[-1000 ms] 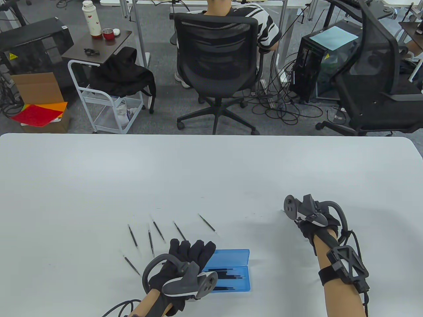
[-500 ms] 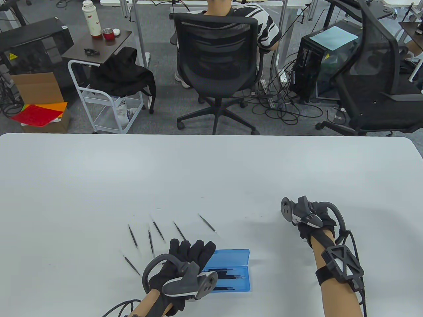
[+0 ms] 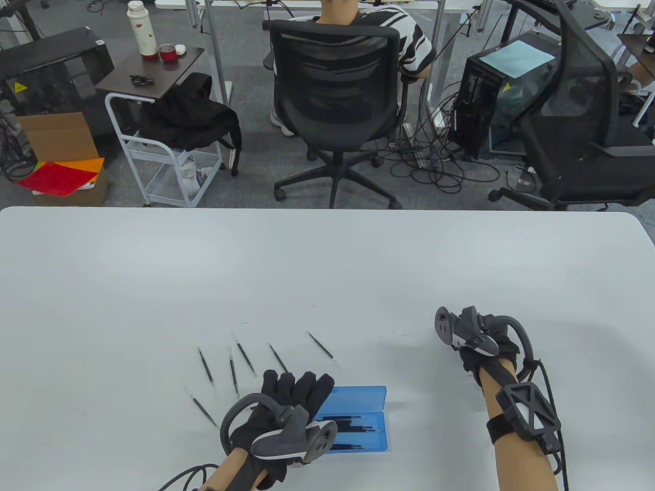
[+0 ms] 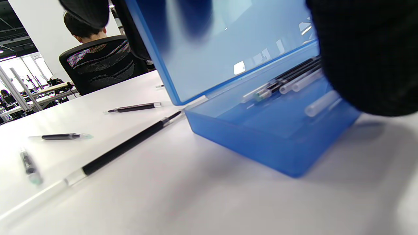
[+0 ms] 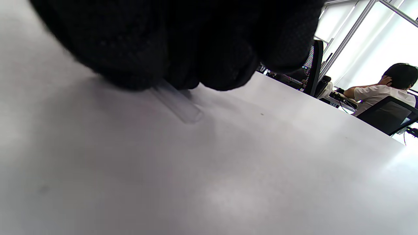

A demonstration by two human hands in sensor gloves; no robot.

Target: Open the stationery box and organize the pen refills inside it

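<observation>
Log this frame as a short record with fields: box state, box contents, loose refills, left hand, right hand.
box state: blue stationery box open, lid raised
box contents: several pen refills lying in the base
loose refills: six spread on the white table, left of and beyond the box, such as one
left hand: left hand rests at the box's left end, fingers on the lid
right hand: right hand far right of the box, fingers curled on a clear refill end at the table surface
</observation>
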